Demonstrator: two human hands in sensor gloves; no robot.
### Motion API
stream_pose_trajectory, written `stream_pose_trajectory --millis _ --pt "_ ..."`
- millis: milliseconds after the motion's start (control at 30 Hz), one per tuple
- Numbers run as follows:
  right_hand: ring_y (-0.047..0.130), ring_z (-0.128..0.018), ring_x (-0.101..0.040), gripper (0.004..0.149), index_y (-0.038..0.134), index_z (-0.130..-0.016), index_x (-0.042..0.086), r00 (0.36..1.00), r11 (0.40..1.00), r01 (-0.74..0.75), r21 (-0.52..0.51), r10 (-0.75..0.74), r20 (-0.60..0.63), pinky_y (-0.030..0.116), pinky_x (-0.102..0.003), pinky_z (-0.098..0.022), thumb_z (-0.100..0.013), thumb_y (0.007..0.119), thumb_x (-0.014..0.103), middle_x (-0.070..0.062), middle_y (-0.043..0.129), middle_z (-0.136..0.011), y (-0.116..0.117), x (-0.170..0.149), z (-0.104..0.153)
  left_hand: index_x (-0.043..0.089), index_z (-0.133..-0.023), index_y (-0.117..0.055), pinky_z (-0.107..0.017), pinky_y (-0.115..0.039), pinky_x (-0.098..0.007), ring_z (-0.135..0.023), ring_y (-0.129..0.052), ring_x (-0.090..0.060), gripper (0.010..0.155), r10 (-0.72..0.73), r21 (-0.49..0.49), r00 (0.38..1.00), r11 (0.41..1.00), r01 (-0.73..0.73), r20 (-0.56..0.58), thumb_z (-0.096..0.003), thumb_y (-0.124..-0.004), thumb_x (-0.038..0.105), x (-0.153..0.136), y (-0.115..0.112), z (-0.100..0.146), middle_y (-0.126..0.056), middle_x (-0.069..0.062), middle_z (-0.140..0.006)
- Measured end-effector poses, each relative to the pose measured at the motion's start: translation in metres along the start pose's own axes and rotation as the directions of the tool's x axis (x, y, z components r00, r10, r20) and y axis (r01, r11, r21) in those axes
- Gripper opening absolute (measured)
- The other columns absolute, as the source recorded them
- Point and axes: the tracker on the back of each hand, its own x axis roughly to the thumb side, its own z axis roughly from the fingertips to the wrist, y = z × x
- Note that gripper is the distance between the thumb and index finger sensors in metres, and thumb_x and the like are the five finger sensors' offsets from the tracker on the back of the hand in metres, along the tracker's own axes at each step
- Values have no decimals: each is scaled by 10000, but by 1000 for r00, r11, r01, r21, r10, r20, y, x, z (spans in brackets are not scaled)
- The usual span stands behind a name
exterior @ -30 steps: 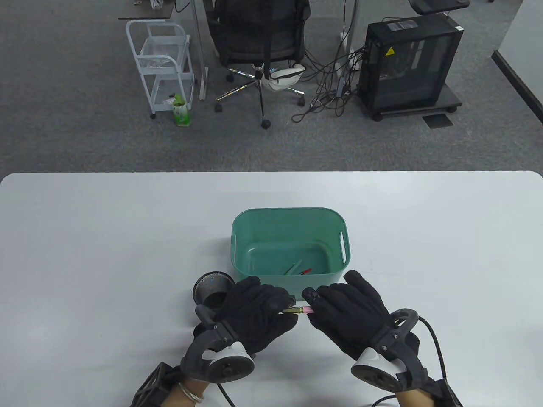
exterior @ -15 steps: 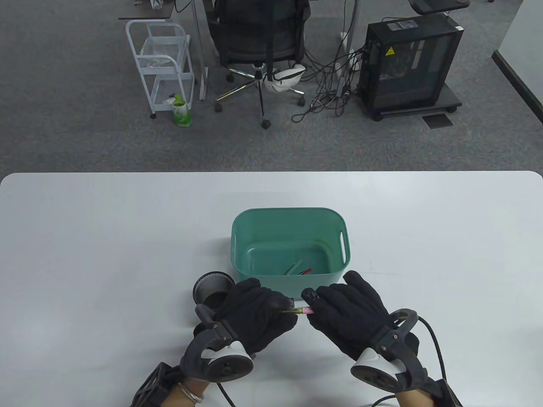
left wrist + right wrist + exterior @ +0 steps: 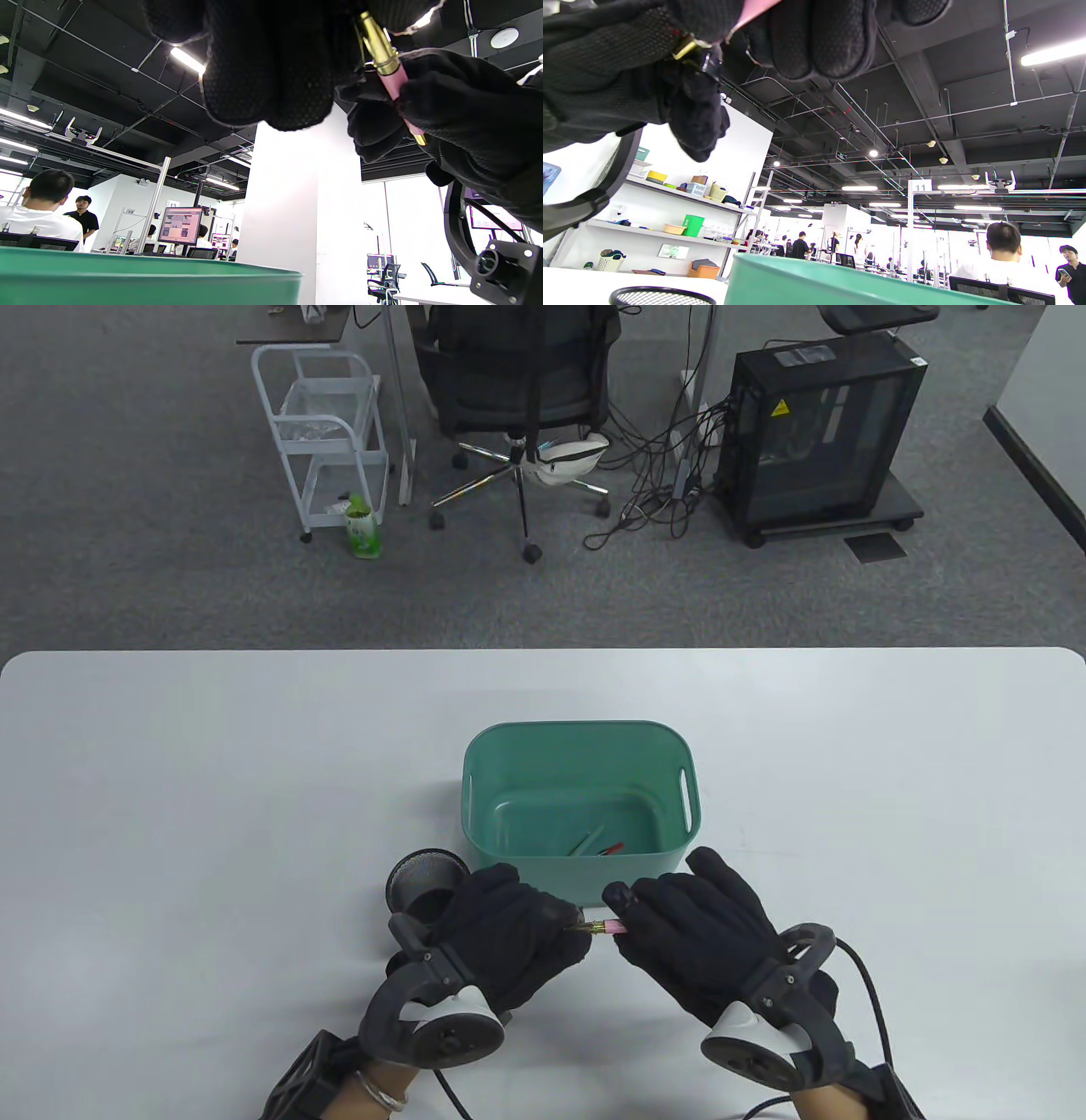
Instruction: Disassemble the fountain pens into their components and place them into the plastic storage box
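- Your left hand [image 3: 517, 937] and right hand [image 3: 691, 937]: fingers curled round the pink fountain pen [image 3: 604, 929]; left has edged nearer.
- Pen still unseparated; green storage box [image 3: 679, 755] waits.

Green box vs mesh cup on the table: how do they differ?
The green box is rectangular with rounded corners, solid-walled, with slot handles; the mesh cup is round, black wire mesh. The green box is the larger and holds a few pen parts; the mesh cup's contents cannot be made out, with the left hand partly covering it. Both stand upright, open-topped, side by side.
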Motion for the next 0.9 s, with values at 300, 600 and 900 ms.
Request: stream_pose_trajectory --millis 300,600,900 --pt "862 -781 -113 450 789 -967 313 1000 1000 -10 3 10 -4 585 -492 -792 -562 708 492 77 840 -884 0 -1 0 126 -826 -879 -726 -672 -501 -623 -1015 -227 487 4 -3 1000 1000 -4 -8 -667 -606 497 -2 1 0 -1047 -50 -712" --pt "856 -808 -120 443 780 -981 349 999 999 -37 -11 36 -39 582 -497 -792 -564 709 482 73 832 -912 -5 -10 0 126 -857 -865 -736 -661 -506 -652 -1006 -230 479 33 5 999 999 -32 -36 -664 -629 495 -9 4 1 -1037 -51 -743" --pt "853 -824 -126 451 776 -992 346 995 998 -58 -28 55 -79 578 -498 -794 -566 711 479 69 826 -930 -10 -21 1 123 -863 -863 -740 -654 -511 -661 -1001 -238 478 50 23 997 999 -49 -65 -662 -639 495 -15 9 2 -1033 -54 -752"
